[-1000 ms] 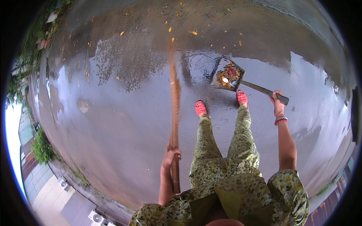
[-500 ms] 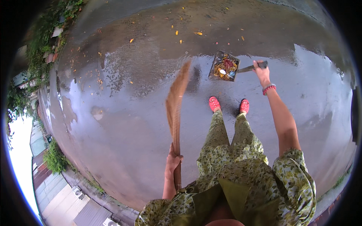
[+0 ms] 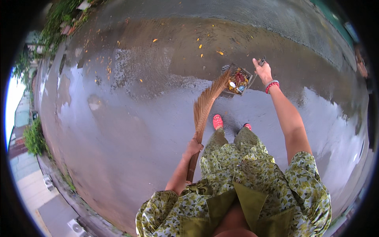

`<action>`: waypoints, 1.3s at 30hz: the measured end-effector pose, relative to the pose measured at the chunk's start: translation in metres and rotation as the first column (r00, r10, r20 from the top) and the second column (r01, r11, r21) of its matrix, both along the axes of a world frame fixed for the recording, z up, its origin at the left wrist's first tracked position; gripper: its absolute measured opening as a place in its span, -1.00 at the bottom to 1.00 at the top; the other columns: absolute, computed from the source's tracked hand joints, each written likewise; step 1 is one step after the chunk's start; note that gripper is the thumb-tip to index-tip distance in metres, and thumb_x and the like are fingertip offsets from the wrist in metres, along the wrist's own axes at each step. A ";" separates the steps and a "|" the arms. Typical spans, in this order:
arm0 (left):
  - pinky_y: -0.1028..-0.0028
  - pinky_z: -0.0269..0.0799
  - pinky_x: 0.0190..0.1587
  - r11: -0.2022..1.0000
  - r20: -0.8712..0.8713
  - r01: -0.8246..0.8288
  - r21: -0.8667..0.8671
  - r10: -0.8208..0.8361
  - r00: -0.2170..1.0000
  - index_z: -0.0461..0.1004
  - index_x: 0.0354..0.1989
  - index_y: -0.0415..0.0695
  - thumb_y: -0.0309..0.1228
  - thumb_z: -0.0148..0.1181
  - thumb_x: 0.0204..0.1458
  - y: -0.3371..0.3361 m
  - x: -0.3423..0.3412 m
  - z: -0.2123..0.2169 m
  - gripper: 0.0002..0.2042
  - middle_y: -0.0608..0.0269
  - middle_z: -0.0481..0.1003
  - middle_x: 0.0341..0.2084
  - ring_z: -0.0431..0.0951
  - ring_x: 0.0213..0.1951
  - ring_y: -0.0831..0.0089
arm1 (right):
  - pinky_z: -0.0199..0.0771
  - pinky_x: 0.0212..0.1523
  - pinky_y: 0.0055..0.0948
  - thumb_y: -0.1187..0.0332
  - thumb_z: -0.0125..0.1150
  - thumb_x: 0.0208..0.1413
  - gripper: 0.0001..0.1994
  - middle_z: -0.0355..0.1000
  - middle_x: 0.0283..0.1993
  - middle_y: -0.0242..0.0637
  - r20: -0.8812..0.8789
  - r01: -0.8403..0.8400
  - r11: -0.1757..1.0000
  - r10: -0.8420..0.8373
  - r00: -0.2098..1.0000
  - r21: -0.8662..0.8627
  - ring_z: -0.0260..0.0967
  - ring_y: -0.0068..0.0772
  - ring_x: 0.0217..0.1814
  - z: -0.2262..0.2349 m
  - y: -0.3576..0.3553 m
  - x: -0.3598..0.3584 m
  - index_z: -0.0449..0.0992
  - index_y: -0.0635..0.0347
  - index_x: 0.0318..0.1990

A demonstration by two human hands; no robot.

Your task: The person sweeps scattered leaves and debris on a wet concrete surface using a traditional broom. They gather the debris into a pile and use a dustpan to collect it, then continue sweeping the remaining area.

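My left hand [image 3: 193,147] is closed round the handle of a straw broom [image 3: 207,99]. The broom slants up to the right, and its bristle tips overlap the left edge of a dustpan [image 3: 233,93]. Fallen leaves [image 3: 238,75] in yellow, brown and dark red fill the pan, with a small white piece and a bluish piece among them. My right hand [image 3: 263,71] grips the dustpan's long handle [image 3: 262,60], to the right of the pan; a red bracelet circles that wrist.
Wet pavement [image 3: 130,130] with shiny puddles surrounds me. Scattered yellow leaves [image 3: 200,46] lie beyond the dustpan and off to the left. My feet in red sandals [image 3: 218,121] stand just behind the pan. Green plants [image 3: 34,136] and low buildings line the left side.
The broom has swung right, its bristles going from apart from the dustpan to its left edge. My right hand has shifted slightly left and farther out, and the dustpan is tilted differently.
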State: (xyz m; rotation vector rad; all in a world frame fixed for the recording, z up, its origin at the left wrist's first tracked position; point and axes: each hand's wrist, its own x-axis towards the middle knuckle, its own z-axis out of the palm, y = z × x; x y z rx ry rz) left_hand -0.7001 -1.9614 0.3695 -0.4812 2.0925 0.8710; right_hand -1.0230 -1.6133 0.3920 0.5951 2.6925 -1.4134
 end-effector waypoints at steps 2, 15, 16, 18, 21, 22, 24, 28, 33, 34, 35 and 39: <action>0.25 0.40 -0.16 1.000 0.029 0.002 -0.003 -0.002 1.000 -0.12 0.25 -0.18 -0.45 0.14 -0.42 -0.001 0.004 0.007 -0.11 -0.26 0.46 -0.37 0.50 -0.24 0.02 | 0.40 -0.39 -0.36 -0.09 0.14 -0.06 -0.48 0.41 -0.49 -0.15 0.012 -0.047 0.999 0.047 0.999 -0.021 0.42 -0.34 -0.47 0.025 -0.012 -0.001 0.42 0.33 -0.33; 0.22 0.38 -0.09 0.989 -0.055 0.043 -0.144 -0.051 0.997 -0.20 0.28 -0.06 -0.42 0.11 -0.36 0.016 0.045 0.039 -0.10 -0.21 0.45 -0.29 0.46 -0.19 -0.03 | 0.46 -0.11 -0.23 -0.11 0.10 -0.03 -0.32 0.25 -0.15 -0.09 0.098 -0.222 0.956 0.244 0.965 -0.191 0.31 -0.27 -0.12 0.123 -0.044 -0.007 0.24 0.46 -0.08; 0.21 0.37 -0.09 0.988 -0.043 0.043 -0.149 -0.050 0.998 -0.21 0.28 -0.04 -0.43 0.09 -0.34 0.017 0.050 0.039 -0.11 -0.20 0.45 -0.29 0.46 -0.18 -0.03 | 0.45 -0.10 -0.22 -0.12 0.10 -0.03 -0.31 0.24 -0.13 -0.09 0.102 -0.234 0.950 0.259 0.961 -0.207 0.29 -0.25 -0.10 0.127 -0.042 -0.007 0.22 0.46 -0.06; 0.18 0.37 -0.09 0.987 -0.018 0.042 -0.154 -0.045 0.999 -0.25 0.29 0.00 -0.44 0.06 -0.29 0.029 0.057 0.058 -0.13 -0.18 0.45 -0.27 0.45 -0.16 -0.03 | 0.44 -0.08 -0.18 -0.12 0.10 -0.04 -0.28 0.20 -0.09 -0.07 0.098 -0.240 0.936 0.272 0.957 -0.257 0.27 -0.21 -0.06 0.134 -0.033 -0.001 0.18 0.47 -0.02; 0.19 0.37 -0.09 0.980 0.013 0.039 -0.196 -0.037 0.999 -0.26 0.29 0.01 -0.45 0.03 -0.29 0.035 0.066 0.072 -0.13 -0.18 0.46 -0.28 0.46 -0.16 -0.03 | 0.42 -0.07 -0.14 -0.13 0.10 -0.04 -0.24 0.16 -0.04 -0.03 0.121 -0.245 0.923 0.291 0.949 -0.296 0.23 -0.14 0.00 0.140 -0.023 0.001 0.12 0.49 0.02; 0.19 0.36 -0.09 0.980 0.016 0.034 -0.198 -0.032 0.999 -0.26 0.29 0.01 -0.45 0.05 -0.30 0.036 0.065 0.075 -0.12 -0.18 0.46 -0.28 0.45 -0.16 -0.03 | 0.41 -0.06 -0.13 -0.13 0.10 -0.04 -0.23 0.14 -0.02 -0.01 0.135 -0.244 0.921 0.295 0.946 -0.304 0.22 -0.12 0.02 0.141 -0.021 0.000 0.11 0.49 0.03; 0.19 0.35 -0.08 0.978 0.028 0.031 -0.205 -0.026 0.999 -0.27 0.29 0.01 -0.44 0.07 -0.32 0.034 0.066 0.072 -0.10 -0.19 0.45 -0.27 0.45 -0.16 -0.04 | 0.40 -0.06 -0.11 -0.13 0.10 -0.04 -0.23 0.16 -0.01 0.01 0.082 -0.236 0.920 0.274 0.958 -0.313 0.20 -0.08 0.05 0.136 -0.022 0.001 0.13 0.49 0.03; 0.28 0.42 -0.33 0.961 0.021 -0.262 0.088 0.261 0.965 -0.25 0.29 0.07 -0.51 0.08 -0.32 0.030 0.066 0.083 -0.10 -0.03 0.46 -0.42 0.50 -0.38 0.16 | 0.41 -0.07 -0.13 -0.10 0.08 -0.01 -0.32 0.19 -0.03 -0.03 0.098 -0.155 0.906 0.209 0.973 -0.394 0.17 -0.10 0.09 0.112 0.009 0.000 0.20 0.43 -0.01; 0.53 0.22 -0.68 0.360 0.337 -0.804 0.473 0.769 0.543 0.02 0.19 0.07 -0.63 0.02 -0.28 0.053 0.076 0.117 -0.27 0.28 0.25 -0.71 0.30 -0.68 0.53 | 0.47 -0.08 -0.27 0.04 0.04 0.07 -0.45 0.26 -0.04 -0.05 0.012 -0.007 0.827 0.017 1.000 -0.562 0.21 -0.22 0.08 0.061 0.084 0.039 0.25 0.43 -0.03; 0.54 0.20 -0.68 0.328 0.352 -0.811 0.485 0.776 0.524 0.06 0.13 0.05 -0.63 0.01 -0.28 0.050 0.069 0.115 -0.33 0.28 0.25 -0.71 0.29 -0.68 0.53 | 0.47 -0.09 -0.28 0.07 0.05 0.08 -0.51 0.27 -0.05 -0.06 0.009 0.041 0.809 -0.044 0.999 -0.586 0.22 -0.23 0.06 0.052 0.094 0.055 0.27 0.41 -0.07; 0.55 0.18 -0.69 0.294 0.366 -0.816 0.497 0.782 0.505 0.10 0.06 0.04 -0.64 0.00 -0.28 0.045 0.061 0.111 -0.39 0.28 0.25 -0.71 0.27 -0.69 0.53 | 0.48 -0.09 -0.28 0.11 0.05 0.09 -0.56 0.28 -0.07 -0.07 0.004 0.086 0.788 -0.106 0.994 -0.609 0.23 -0.24 0.04 0.044 0.104 0.072 0.30 0.38 -0.11; 0.59 0.20 -0.65 0.161 0.500 -0.889 0.429 0.777 0.382 0.26 -0.31 -0.14 -0.62 -0.01 -0.23 0.001 -0.010 0.074 -0.76 0.31 0.25 -0.72 0.26 -0.69 0.55 | 0.49 -0.11 -0.28 0.23 0.05 0.10 -0.73 0.30 -0.12 -0.10 -0.019 0.212 0.667 -0.321 0.947 -0.715 0.25 -0.29 -0.01 -0.002 0.123 0.139 0.33 0.30 -0.26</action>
